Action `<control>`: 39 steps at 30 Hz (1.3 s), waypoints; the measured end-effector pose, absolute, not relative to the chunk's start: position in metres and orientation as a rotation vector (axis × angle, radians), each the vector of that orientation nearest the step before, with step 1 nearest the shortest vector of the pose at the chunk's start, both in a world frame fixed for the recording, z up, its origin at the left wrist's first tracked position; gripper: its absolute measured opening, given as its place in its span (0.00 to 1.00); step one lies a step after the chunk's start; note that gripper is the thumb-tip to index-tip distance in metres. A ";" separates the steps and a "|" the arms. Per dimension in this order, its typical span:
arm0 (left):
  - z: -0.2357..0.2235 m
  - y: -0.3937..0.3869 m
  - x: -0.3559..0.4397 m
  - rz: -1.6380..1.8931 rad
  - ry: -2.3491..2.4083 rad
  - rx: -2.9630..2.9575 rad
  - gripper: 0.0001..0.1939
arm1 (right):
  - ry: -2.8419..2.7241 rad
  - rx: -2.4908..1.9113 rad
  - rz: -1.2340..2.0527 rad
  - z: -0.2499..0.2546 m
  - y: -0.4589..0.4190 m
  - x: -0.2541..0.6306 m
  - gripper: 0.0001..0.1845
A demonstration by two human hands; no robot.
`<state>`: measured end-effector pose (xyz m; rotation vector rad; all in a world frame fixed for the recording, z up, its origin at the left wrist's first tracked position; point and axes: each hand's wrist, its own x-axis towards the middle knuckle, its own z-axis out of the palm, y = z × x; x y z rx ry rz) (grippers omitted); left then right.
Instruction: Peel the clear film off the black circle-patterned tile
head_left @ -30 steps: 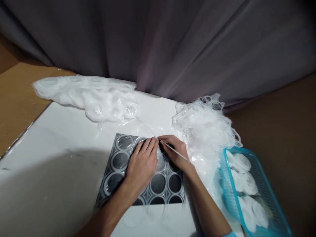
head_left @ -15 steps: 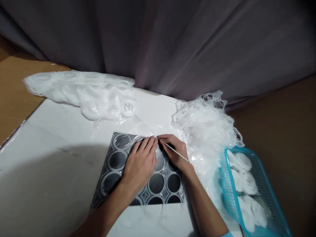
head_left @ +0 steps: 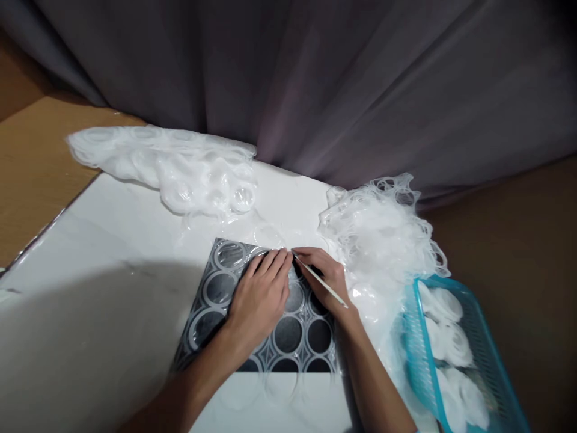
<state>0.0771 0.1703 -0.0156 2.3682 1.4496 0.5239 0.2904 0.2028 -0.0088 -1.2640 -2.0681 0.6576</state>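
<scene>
A dark sheet (head_left: 211, 304) with a pattern of silvery circles lies on the white tabletop (head_left: 103, 300), under a clear film. My left hand (head_left: 261, 297) rests flat on the sheet, fingers stretched forward and close together, pressing the film down. My right hand (head_left: 322, 279) pinches a thin pale stick (head_left: 322, 284), its tip at the sheet's far edge next to my left fingertips.
A heap of clear film with round cut-outs (head_left: 383, 240) lies right of the sheet. Another pile of clear plastic (head_left: 180, 171) lies at the far left. A blue basket (head_left: 489, 361) with white round pieces stands at the right. A grey curtain (head_left: 315, 78) hangs behind.
Both hands stay in place on the sheet; only the camera view shifts slightly.
</scene>
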 end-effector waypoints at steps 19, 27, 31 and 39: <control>-0.012 0.168 0.077 0.523 1.474 2.445 0.27 | -2.416 -1.142 0.234 -0.027 0.209 0.292 0.15; -0.020 0.166 0.079 0.663 1.475 2.493 0.27 | -2.370 -1.194 0.120 -0.032 0.212 0.287 0.12; -0.019 0.164 0.077 0.688 1.496 2.535 0.25 | -2.336 -1.208 0.085 -0.034 0.214 0.285 0.11; -0.021 0.159 0.072 0.751 1.479 2.570 0.24 | -2.156 -1.352 -0.004 -0.031 0.218 0.296 0.12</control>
